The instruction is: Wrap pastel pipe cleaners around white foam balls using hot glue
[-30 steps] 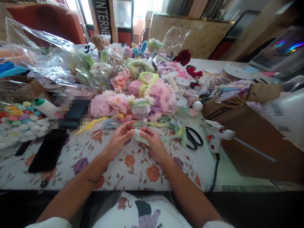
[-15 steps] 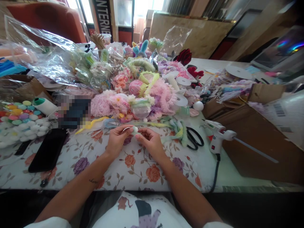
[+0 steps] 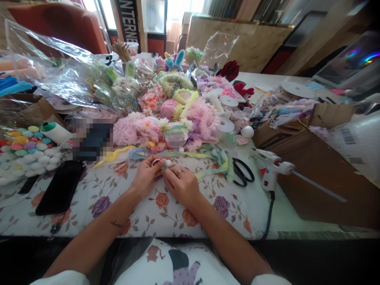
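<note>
both hands meet over the floral tablecloth (image 3: 166, 215), just in front of the heap of frilly pastel trims (image 3: 190, 114). the left hand (image 3: 147, 176) is curled, thumb and forefinger pinching a short beaded strand (image 3: 155, 160) at its fingertips. the right hand (image 3: 181, 185), a ring on one finger, is closed knuckles-up, pinching a fuzzy green piece (image 3: 164, 167) with a small white ball (image 3: 168, 162) at its top. both pieces touch between the two sets of fingertips. black scissors (image 3: 243, 172) and a white glue gun (image 3: 271, 168) lie to the right, well apart.
</note>
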A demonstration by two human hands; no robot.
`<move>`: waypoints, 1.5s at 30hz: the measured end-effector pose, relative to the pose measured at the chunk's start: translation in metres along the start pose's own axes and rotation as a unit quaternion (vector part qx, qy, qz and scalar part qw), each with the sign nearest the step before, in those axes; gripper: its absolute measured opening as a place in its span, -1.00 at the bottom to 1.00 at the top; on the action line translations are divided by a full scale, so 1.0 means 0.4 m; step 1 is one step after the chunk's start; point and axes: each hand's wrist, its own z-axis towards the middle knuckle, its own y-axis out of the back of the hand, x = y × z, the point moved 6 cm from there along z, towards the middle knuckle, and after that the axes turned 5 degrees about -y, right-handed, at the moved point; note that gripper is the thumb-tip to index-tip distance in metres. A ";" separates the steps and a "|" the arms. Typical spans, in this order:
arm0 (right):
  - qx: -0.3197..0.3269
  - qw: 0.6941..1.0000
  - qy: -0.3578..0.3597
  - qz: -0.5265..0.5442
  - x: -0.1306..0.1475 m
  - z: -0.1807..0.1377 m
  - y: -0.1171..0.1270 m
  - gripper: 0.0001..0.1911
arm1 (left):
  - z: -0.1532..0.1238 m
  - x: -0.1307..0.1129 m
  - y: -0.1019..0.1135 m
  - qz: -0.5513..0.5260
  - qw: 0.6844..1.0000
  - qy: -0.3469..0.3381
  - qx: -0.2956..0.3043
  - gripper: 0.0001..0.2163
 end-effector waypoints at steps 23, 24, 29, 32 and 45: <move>-0.023 0.920 -0.257 0.296 -0.103 0.006 0.004 -0.80 | -0.009 -0.011 -0.011 0.105 0.991 -0.020 0.082 -0.64; -0.024 0.922 -0.252 0.292 -0.103 0.006 0.005 -0.78 | -0.009 -0.013 -0.011 0.119 0.989 -0.027 0.084 -0.62; -0.016 0.913 -0.258 0.315 -0.104 0.006 0.004 -0.72 | -0.008 -0.018 -0.010 0.154 0.983 -0.035 0.092 -0.68; 0.005 0.883 -0.295 0.364 -0.113 0.004 -0.003 -0.72 | -0.008 -0.009 -0.013 0.140 0.982 -0.015 0.124 -0.66; 0.066 0.756 -0.395 0.518 -0.142 -0.010 -0.039 -0.62 | -0.011 -0.010 -0.012 0.110 0.976 0.050 0.181 -0.62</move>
